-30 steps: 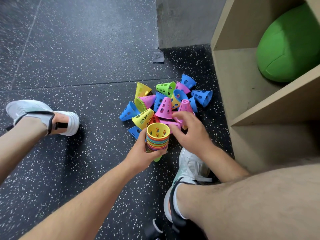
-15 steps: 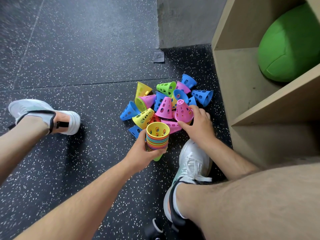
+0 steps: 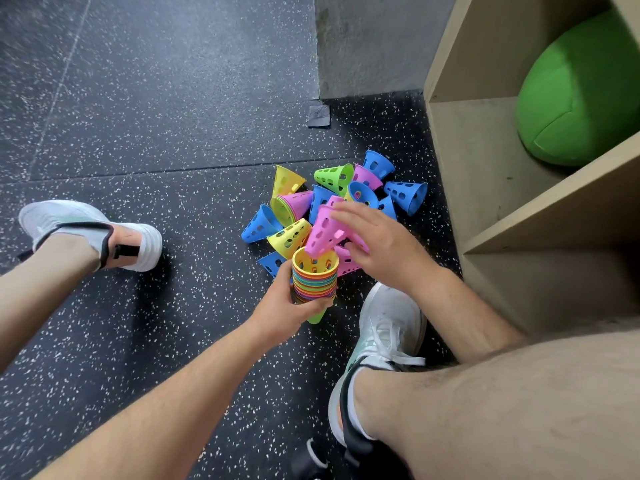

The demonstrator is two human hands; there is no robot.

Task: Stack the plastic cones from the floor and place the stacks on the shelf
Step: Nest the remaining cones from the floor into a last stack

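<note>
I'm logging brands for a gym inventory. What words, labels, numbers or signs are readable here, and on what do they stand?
None: no text can be read anywhere.
The stack in the left hand, the pink cone in the right hand and the loose cones show no print.
The shelf, green ball and shoes bear no legible mark.

black speckled rubber floor (image 3: 138,133) | bare grey concrete wall (image 3: 367,43) | light wood shelf (image 3: 485,161) on the right, green ball (image 3: 581,91) in it
</note>
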